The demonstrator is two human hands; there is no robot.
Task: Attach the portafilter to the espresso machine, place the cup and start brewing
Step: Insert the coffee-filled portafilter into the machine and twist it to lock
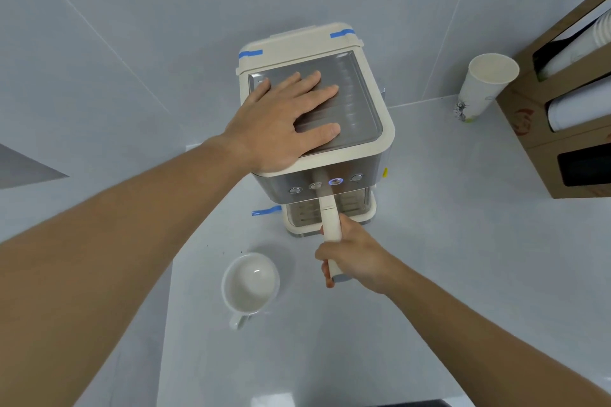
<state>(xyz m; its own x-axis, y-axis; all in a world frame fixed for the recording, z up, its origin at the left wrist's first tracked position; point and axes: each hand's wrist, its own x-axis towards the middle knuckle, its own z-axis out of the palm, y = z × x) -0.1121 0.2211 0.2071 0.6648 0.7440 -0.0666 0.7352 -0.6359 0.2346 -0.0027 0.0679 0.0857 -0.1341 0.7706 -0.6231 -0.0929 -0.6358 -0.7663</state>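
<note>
Two bare hands at a boxy cream-and-steel espresso machine (pixel 334 149) on a glossy pale surface (pixel 429 274).

The left hand (pixel 284 122) lies flat, fingers spread, on the ribbed metal top; the right hand (pixel 350 258) wraps the portafilter (pixel 330 221) by its smooth cream handle under the machine's front. A round white cup (pixel 250 284) sits nearby.

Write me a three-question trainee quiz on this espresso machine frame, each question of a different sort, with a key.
1. True or false: the white cup already stands on the drip tray under the machine's front.
2. Which hand grips the portafilter handle? A. left hand B. right hand C. neither
3. Fill in: the left hand lies flat on the ___ of the espresso machine.

Key
1. False: the cup sits on the counter, in front of the machine and left of the handle.
2. B
3. top: palm down, fingers spread on the metal plate.
</note>
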